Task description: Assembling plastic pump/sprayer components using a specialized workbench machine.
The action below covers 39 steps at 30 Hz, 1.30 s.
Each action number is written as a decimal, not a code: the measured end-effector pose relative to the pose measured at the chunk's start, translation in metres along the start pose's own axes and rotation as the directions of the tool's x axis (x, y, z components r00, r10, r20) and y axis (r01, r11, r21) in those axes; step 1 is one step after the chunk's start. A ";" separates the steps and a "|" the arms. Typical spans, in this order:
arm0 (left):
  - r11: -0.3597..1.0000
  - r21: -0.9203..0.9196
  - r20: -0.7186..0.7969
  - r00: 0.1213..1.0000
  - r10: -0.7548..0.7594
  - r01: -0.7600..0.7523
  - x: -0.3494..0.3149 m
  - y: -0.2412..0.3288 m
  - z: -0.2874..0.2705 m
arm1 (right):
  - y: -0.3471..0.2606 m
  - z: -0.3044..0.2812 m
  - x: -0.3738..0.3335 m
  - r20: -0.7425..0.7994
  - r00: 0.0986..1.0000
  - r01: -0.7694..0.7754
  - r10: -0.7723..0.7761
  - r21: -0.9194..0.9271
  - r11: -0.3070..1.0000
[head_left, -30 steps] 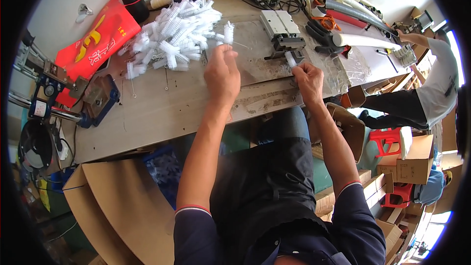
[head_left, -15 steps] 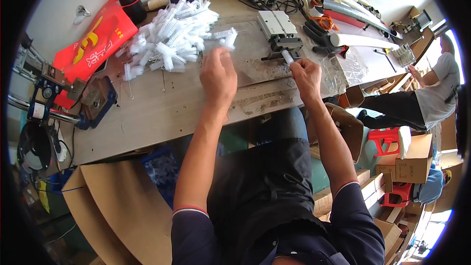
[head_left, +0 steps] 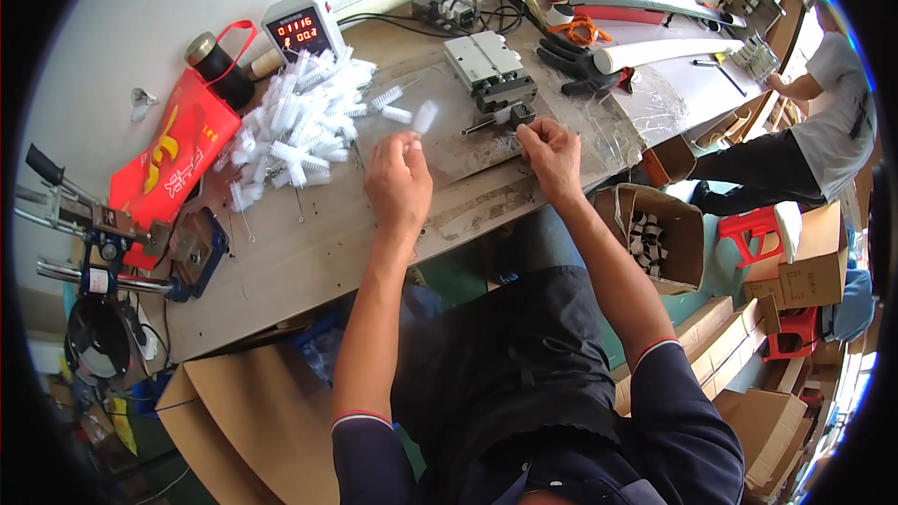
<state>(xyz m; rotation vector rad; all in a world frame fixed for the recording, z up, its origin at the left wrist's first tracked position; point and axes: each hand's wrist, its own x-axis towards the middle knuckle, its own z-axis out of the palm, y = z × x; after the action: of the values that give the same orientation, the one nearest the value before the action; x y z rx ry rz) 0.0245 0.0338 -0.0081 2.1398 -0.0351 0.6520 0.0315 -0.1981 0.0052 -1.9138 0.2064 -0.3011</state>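
My left hand is raised over the tabletop with its fingers closed. A small white bristle brush, blurred by motion, sticks up from its fingertips. Left of it lies a big heap of similar white brushes, some with wire loop ends. My right hand is pinched close in front of a grey metal clamping device. By its fingertips are a small black block, some white bristles and a thin metal rod; what the pinch itself holds is hidden.
A display box with red digits stands behind the heap, beside a black flask and a red bag. Black-handled pliers and white tubes lie to the right. An open carton is below the edge. Another person stands far right.
The view has tilted. White material that stuck out of the clamping device toward my right fingers no longer shows there; a black block does. My left hand has drawn slightly back from the heap.
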 end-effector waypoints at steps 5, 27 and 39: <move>0.958 0.052 0.021 0.960 0.281 -0.282 0.002 0.021 0.022 | 0.001 0.000 -0.006 -0.060 0.998 0.042 -0.035 0.124 0.991; 0.945 0.157 0.205 0.945 0.253 -0.287 -0.007 0.040 0.033 | 0.012 -0.001 -0.010 -0.129 0.991 0.081 -0.040 0.332 0.940; 0.620 -0.508 0.660 0.732 -0.166 0.598 -0.012 0.044 0.007 | 0.013 -0.011 -0.009 0.114 0.978 0.092 -0.175 0.514 0.853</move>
<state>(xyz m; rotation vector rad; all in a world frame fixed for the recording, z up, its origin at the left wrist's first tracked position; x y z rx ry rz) 0.0063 -0.0016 0.0161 1.4189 -0.0950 -0.2809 0.0193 -0.2102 -0.0041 -1.4169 -0.1091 -0.2647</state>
